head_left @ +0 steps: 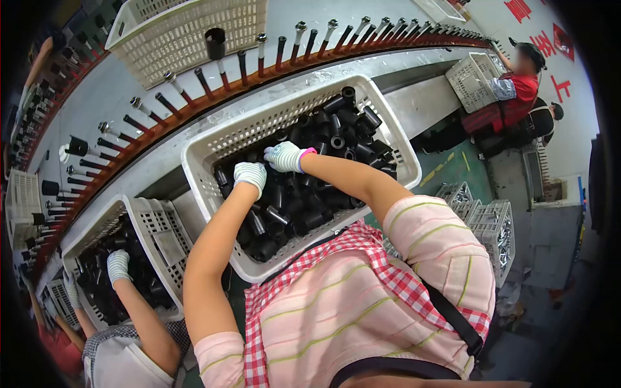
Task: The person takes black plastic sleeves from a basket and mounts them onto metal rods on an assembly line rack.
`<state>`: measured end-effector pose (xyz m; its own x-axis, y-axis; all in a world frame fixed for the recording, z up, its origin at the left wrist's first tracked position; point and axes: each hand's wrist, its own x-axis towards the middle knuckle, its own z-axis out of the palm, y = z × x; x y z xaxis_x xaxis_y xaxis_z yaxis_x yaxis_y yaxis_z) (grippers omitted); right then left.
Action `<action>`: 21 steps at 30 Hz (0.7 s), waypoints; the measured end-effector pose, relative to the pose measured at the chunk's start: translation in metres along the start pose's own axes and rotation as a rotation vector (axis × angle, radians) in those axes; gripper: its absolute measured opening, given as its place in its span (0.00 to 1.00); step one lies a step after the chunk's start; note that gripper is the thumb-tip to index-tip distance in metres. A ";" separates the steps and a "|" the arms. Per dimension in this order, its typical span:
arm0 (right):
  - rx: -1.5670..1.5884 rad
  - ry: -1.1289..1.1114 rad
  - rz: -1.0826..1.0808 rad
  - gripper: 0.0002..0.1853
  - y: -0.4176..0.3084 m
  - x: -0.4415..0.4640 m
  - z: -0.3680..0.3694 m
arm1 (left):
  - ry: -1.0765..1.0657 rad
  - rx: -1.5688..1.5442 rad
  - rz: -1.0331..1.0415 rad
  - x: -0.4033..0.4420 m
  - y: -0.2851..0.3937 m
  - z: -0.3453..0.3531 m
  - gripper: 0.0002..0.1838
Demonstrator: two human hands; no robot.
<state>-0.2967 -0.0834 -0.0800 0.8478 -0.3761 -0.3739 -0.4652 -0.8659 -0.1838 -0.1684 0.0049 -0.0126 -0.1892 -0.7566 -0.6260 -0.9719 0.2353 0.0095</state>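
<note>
A white perforated plastic basket (198,169) stands in front of me, filled with short black cylindrical sleeves (304,187). My left hand (251,176), in a striped knit glove, is over the left part of the basket with its fingers curled in. What it holds, if anything, is hidden. Just right of it is my right hand (284,157), in a similar glove with a pink cuff. Its fingers are bent and pressed together over the black sleeves, and I cannot make out anything in them.
Behind the basket runs a curved rail (252,76) with upright black and silver parts on posts. An off-white crate (194,39) stands beyond it. At left, a co-worker's gloved hand (118,266) is in another basket (132,226). A person in red (522,87) works at far right.
</note>
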 end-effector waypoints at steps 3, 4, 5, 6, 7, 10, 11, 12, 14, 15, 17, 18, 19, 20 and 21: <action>0.180 0.142 -0.023 0.15 0.013 0.004 0.007 | 0.126 -0.053 -0.139 0.054 -0.002 0.025 0.18; 0.214 0.171 -0.006 0.14 0.017 0.002 0.001 | 0.064 -0.010 -0.185 0.072 -0.004 0.033 0.14; 0.231 0.216 0.009 0.13 0.007 -0.006 -0.020 | 0.023 0.038 -0.240 0.068 -0.011 0.033 0.13; 0.260 0.221 0.006 0.11 0.004 -0.017 -0.042 | 0.033 0.072 -0.215 0.068 -0.013 0.035 0.14; 0.312 0.222 -0.006 0.10 0.005 -0.026 -0.059 | 0.004 0.115 -0.182 0.063 -0.014 0.028 0.13; 0.478 0.422 -0.164 0.13 0.012 -0.064 -0.123 | 0.009 0.119 -0.160 0.049 -0.018 0.011 0.14; 0.559 0.540 -0.226 0.15 0.020 -0.077 -0.148 | 0.057 0.029 -0.148 0.041 -0.019 0.002 0.14; 0.679 0.628 -0.181 0.18 0.029 -0.087 -0.174 | 0.104 -0.063 -0.134 0.034 -0.020 -0.008 0.15; 0.721 0.857 -0.052 0.22 0.073 -0.089 -0.202 | 0.201 -0.297 -0.030 0.012 -0.027 -0.038 0.16; 0.638 1.000 0.029 0.23 0.103 -0.085 -0.213 | 0.293 -0.419 0.052 -0.001 -0.030 -0.051 0.18; 0.360 1.135 0.369 0.23 0.140 -0.086 -0.249 | 0.481 -0.761 0.179 0.004 -0.043 -0.045 0.23; 0.260 1.184 0.400 0.23 0.155 -0.082 -0.262 | 0.556 -0.960 0.231 0.001 -0.049 -0.044 0.24; 0.155 1.235 0.428 0.22 0.167 -0.077 -0.274 | 0.492 -1.327 0.151 -0.032 -0.045 -0.062 0.24; 0.021 1.238 0.440 0.21 0.173 -0.070 -0.284 | 0.486 -1.514 0.126 -0.047 -0.051 -0.066 0.23; 0.017 1.241 0.430 0.21 0.176 -0.060 -0.287 | 0.478 -1.703 0.101 -0.058 -0.055 -0.064 0.21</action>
<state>-0.3562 -0.3083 0.1713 0.2964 -0.6777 0.6730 -0.7505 -0.6011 -0.2748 -0.1129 -0.0036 0.0730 0.0298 -0.9491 -0.3135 0.0496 -0.3118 0.9488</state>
